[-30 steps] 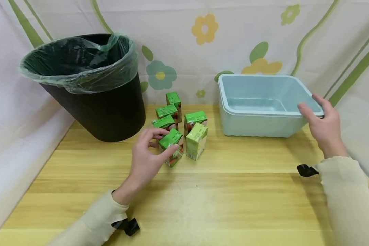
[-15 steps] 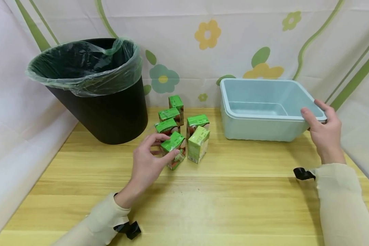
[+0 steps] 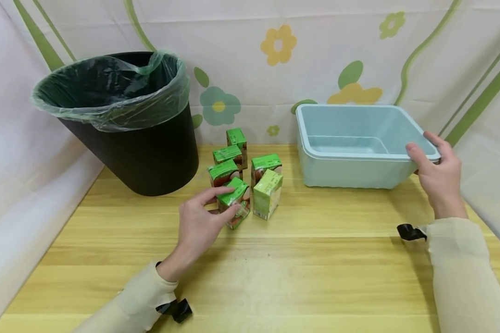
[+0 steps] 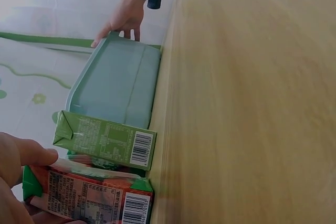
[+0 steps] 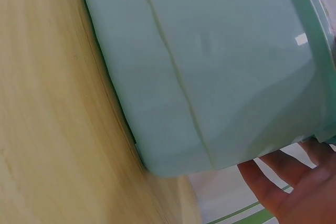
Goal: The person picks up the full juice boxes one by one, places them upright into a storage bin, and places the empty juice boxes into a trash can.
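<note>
With thumb and fingers, my left hand (image 3: 196, 224) pinches the nearest green-topped drink carton (image 3: 243, 213), which stands on the table; in the left wrist view that carton (image 4: 86, 198) shows its barcode side. Just right of it is a paler green drink carton (image 3: 267, 198), upright and apart from my fingers. Behind these stand several more green-topped cartons (image 3: 226, 172). On the right side, my right hand (image 3: 441, 180) grips the near right corner of a light blue plastic bin (image 3: 350, 172), thumb over the rim and fingers outside. The bin's side (image 5: 210, 77) fills the right wrist view.
A black trash can (image 3: 150, 157) lined with a translucent green bag (image 3: 150, 108) stands at the back left. Behind everything hangs a white curtain (image 3: 233, 27) with flower prints. The wooden table (image 3: 300, 282) stretches toward me.
The head view shifts slightly. My left index finger now lies further over the carton's top. The cartons and the bin stay in place, and my right hand keeps its grip.
</note>
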The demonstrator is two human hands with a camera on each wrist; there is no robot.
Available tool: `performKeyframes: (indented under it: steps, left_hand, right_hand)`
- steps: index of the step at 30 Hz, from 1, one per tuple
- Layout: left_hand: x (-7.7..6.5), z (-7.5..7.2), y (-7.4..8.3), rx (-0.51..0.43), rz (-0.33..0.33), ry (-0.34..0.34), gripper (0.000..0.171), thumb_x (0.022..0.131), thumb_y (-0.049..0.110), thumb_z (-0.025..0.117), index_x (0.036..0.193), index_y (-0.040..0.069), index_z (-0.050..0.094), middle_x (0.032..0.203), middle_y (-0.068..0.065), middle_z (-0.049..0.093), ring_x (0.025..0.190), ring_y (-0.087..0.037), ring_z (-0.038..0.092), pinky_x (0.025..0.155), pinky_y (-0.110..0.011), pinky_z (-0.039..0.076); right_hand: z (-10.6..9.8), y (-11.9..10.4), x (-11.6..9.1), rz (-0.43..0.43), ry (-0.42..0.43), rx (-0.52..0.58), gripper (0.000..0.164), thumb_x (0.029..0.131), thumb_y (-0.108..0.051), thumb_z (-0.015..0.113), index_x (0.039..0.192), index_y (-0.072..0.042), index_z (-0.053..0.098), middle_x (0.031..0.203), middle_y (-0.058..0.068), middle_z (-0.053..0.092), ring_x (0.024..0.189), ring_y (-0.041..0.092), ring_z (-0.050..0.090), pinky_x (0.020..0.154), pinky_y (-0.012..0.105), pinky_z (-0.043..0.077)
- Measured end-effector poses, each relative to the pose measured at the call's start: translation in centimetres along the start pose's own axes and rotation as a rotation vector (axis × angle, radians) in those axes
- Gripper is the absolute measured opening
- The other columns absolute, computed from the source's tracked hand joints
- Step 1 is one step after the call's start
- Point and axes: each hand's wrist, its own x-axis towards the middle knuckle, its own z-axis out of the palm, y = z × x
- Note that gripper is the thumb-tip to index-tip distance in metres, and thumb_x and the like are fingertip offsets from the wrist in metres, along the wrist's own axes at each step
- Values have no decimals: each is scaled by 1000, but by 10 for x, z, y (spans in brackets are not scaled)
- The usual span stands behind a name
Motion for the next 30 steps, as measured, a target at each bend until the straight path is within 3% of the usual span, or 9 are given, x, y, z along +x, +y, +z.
performKeyframes:
  steps: [4,7,10,13,16,22,30]
  left_hand:
    - [1,0,-1,-19,26,12,32,81,13,93,112,18,84,109,-8,83,48,-9,61,47,-18,46]
    - [3,-1,-3,-62,21,9,31,81,10,93,110,16,85,104,-9,83,66,-16,75,53,-16,53]
    - [5,-2,-4,-86,7,8,30,81,9,92,109,15,85,100,-10,84,79,-21,80,55,-15,55]
    - [6,-4,-4,-81,11,15,29,81,10,93,109,15,85,99,-9,84,78,-17,79,51,-15,51]
    - [6,-7,-2,-88,19,28,29,81,11,93,108,16,86,102,-6,84,77,-11,77,49,-16,50]
    - [8,-14,6,-139,12,50,30,81,9,93,109,14,85,110,-5,83,95,-14,80,66,-20,63]
    - [12,-22,14,-163,55,76,32,80,9,93,110,15,85,111,-4,83,96,-13,79,69,-21,64]
  right_hand:
    - [0,0,-1,7,0,15,71,99,-29,76,162,-24,45,122,-16,55,96,-2,59,67,7,55]
    - [-1,1,-1,12,12,15,71,98,-29,77,162,-24,45,126,-14,56,98,-2,58,68,7,55]
    - [-2,2,0,16,15,3,71,98,-30,76,162,-26,45,137,-11,54,100,-2,57,69,6,55]
    - [-3,3,0,14,15,-14,71,98,-31,77,162,-27,46,142,-9,53,100,-2,58,69,6,55]
    - [-3,2,0,10,15,-16,71,98,-31,77,162,-26,46,134,-13,56,99,-2,59,68,7,55]
    - [1,-1,1,5,8,7,72,98,-31,77,162,-24,45,126,-14,57,99,-1,59,69,7,55]
    - [2,-1,2,1,33,10,71,98,-31,78,161,-24,47,123,-15,57,99,0,57,67,7,54]
